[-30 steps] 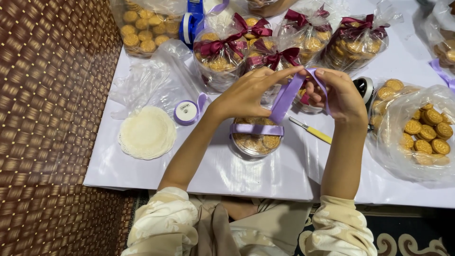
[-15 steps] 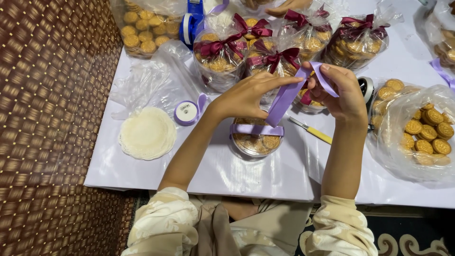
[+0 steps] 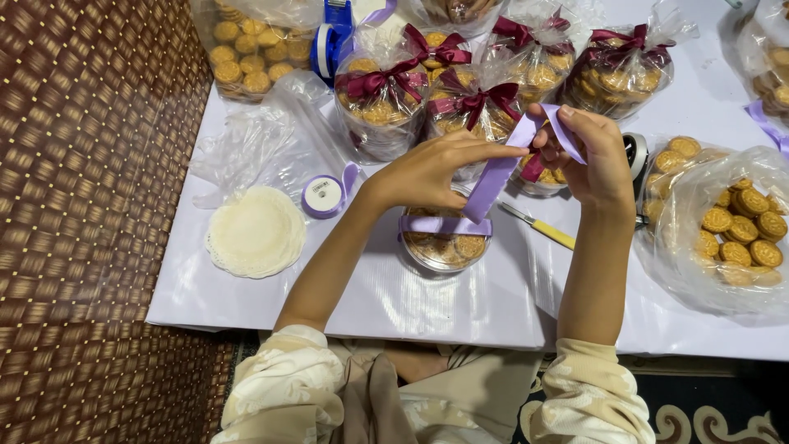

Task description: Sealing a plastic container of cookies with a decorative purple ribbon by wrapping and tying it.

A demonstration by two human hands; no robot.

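A round clear tub of cookies (image 3: 445,247) sits on the white table (image 3: 460,304) just in front of me, with a lilac ribbon (image 3: 493,177) running across its top and rising up. My left hand (image 3: 431,168) pinches the ribbon above the tub, index finger stretched right. My right hand (image 3: 588,156) holds the ribbon's upper end, folded into a loop over its fingers. Both hands hover above the tub, close together.
Several wrapped cookie tubs with dark red bows (image 3: 472,99) stand behind the hands. A lilac ribbon spool (image 3: 323,196) and a stack of white doilies (image 3: 255,232) lie left. A yellow-handled cutter (image 3: 538,226) lies right of the tub. Bags of loose cookies (image 3: 735,226) sit right, a blue tape dispenser (image 3: 333,33) behind.
The right hand has lifted and turned, folding the ribbon end into a loop. The left hand has kept its pinch and shifted slightly.
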